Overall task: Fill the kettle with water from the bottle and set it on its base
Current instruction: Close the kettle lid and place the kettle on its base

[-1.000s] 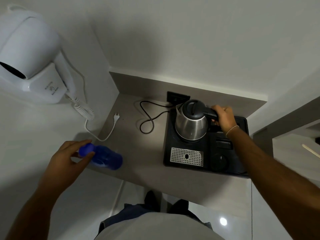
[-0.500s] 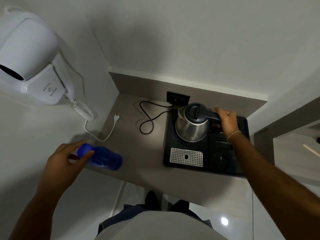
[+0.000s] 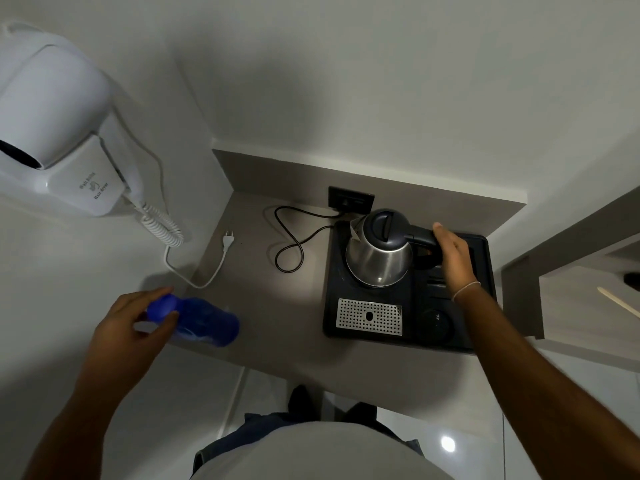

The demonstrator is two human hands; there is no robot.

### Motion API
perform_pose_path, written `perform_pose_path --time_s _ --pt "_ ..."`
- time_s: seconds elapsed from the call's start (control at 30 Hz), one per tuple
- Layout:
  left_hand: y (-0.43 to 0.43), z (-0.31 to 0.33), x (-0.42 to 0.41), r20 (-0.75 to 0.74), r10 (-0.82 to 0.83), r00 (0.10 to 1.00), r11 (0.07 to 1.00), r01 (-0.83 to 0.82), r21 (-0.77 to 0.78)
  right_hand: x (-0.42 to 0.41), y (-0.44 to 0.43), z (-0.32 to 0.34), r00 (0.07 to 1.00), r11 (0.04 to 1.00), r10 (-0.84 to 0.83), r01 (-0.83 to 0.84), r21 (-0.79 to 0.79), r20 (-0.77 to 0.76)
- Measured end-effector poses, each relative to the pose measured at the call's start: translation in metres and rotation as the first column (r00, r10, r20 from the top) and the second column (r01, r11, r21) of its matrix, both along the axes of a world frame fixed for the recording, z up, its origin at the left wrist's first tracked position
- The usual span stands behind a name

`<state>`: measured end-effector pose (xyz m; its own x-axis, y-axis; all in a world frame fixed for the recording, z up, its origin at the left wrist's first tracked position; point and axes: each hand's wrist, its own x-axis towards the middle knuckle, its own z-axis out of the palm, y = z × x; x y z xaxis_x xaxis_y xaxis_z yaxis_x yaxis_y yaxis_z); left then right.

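**poster1:** So where was the kettle (image 3: 377,258) sitting at that point?

**poster2:** On the black tray (image 3: 332,299) at the right side of the grey surface (image 3: 277,306), on the round spot at the back, just behind the perforated metal drip grille (image 3: 370,317). Steel body, dark lid shut, spout pointing left toward the wall socket (image 3: 351,198). The black cord (image 3: 294,244) looped across the surface from under the kettle side toward that socket.

**poster1:** And the hands?

**poster2:** The right hand (image 3: 453,258) was at the kettle's dark handle, fingers curled around the far side of it, so it looked closed on the handle. The left hand (image 3: 138,323) was over at the front left corner, thumb and fingers pinched around the cap end of the blue bottle (image 3: 204,323). The bottle looked upright on the very edge of the surface, well apart from the kettle.

**poster1:** Anything else lying around?

**poster2:** A white wall-mounted hair dryer (image 3: 52,133) up on the left wall, with its coiled lead hanging down and its white plug (image 3: 227,239) lying loose on the surface, not in the socket. Couldn't tell how much water was in the bottle, it was too blurry.
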<state>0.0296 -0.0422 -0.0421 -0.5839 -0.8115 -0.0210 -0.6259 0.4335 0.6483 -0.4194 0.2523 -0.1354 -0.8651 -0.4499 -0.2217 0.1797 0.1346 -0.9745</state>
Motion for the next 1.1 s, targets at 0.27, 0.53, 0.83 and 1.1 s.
perform_pose_path --time_s 0.27,0.53,0.83,1.1 --pt "-0.001 -0.001 -0.001 0.007 -0.017 1.0 0.999 0.017 -0.05 0.007 -0.004 0.0 0.999 0.999 0.041 -0.041 0.015 0.009" --pt "-0.001 -0.007 0.001 0.019 -0.07 0.997 0.991 0.072 -0.115 0.027 -0.033 -0.005 0.976 0.974 -0.212 0.216 0.075 -0.055" --pt "0.014 -0.007 0.0 0.052 -0.019 0.998 0.99 0.026 -0.141 0.037 -0.032 0.007 0.977 0.973 -0.202 0.209 0.099 -0.073" --pt "0.052 0.005 -0.054 -0.039 -0.309 0.95 0.832 0.251 -0.495 0.04 -0.03 0.016 0.966 0.936 -0.173 0.222 0.273 -0.192"
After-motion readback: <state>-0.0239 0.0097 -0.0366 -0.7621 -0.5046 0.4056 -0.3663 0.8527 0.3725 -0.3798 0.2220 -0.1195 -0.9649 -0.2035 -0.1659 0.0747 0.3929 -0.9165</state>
